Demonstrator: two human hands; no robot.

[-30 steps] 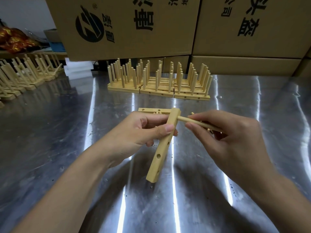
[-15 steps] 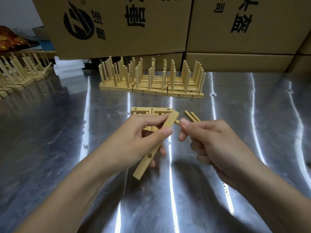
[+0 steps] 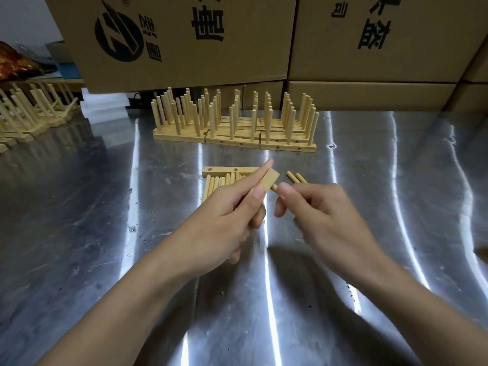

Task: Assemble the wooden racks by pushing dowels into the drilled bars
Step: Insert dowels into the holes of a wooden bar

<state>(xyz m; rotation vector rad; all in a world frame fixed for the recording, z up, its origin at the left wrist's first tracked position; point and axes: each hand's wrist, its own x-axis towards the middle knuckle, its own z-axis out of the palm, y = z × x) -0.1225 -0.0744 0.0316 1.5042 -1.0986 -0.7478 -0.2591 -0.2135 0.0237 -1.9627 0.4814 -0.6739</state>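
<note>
My left hand (image 3: pixel 229 217) grips a drilled wooden bar (image 3: pixel 270 180); only the bar's top end shows above my thumb, the lower part is hidden behind my fingers. My right hand (image 3: pixel 317 215) pinches a dowel (image 3: pixel 274 187) whose short visible end meets the bar's side; the remainder is hidden in my fingers. Behind my hands, a second drilled bar (image 3: pixel 224 170) lies flat on the metal table (image 3: pixel 105 233) with a row of loose dowels (image 3: pixel 216 183) in front of it. Two more dowels (image 3: pixel 296 177) lie to the right.
Several finished racks (image 3: pixel 235 125) with upright dowels stand in a block at the back centre. More racks (image 3: pixel 29 114) crowd the far left. Large cardboard boxes (image 3: pixel 184 38) wall off the back, with white foam (image 3: pixel 104 107) beside them.
The dowel has gone deeper into the bar, with only a short stub left showing. The bar has tilted so that its lower part is now hidden behind my left hand.
</note>
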